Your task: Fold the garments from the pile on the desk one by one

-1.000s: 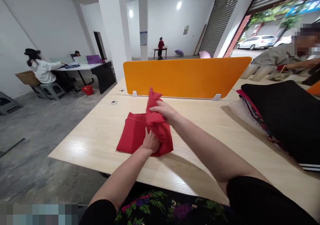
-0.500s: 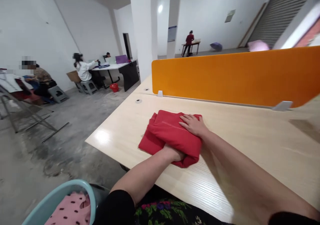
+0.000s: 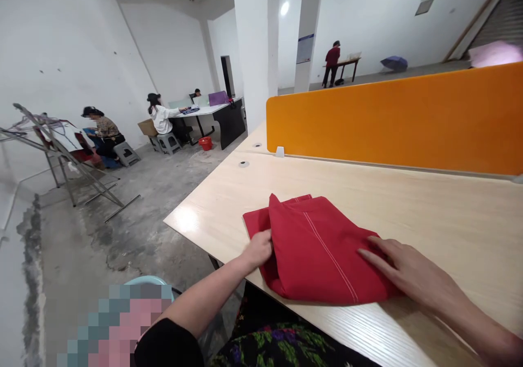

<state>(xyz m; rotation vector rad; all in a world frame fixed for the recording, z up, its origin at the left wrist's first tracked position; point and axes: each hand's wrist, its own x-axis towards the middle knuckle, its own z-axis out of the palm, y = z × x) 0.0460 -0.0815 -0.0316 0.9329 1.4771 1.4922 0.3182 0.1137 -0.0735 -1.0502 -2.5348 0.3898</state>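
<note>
A folded red cloth (image 3: 314, 244) with white stitching lies near the front edge of the light wooden table (image 3: 429, 214). My left hand (image 3: 258, 249) grips the cloth's left edge, fingers tucked into the fold. My right hand (image 3: 402, 269) lies flat on the cloth's right end, fingers stretched out and pressing down.
An orange divider panel (image 3: 396, 119) stands along the table's far side. Left of the table is bare concrete floor with a metal rack (image 3: 69, 149) and a light blue basin (image 3: 151, 282) by my side. Other people sit at desks far left; one stands at a far table.
The cloth has been folded over and slid toward me. My right hand moved from its far end to its right end; my view turned left.
</note>
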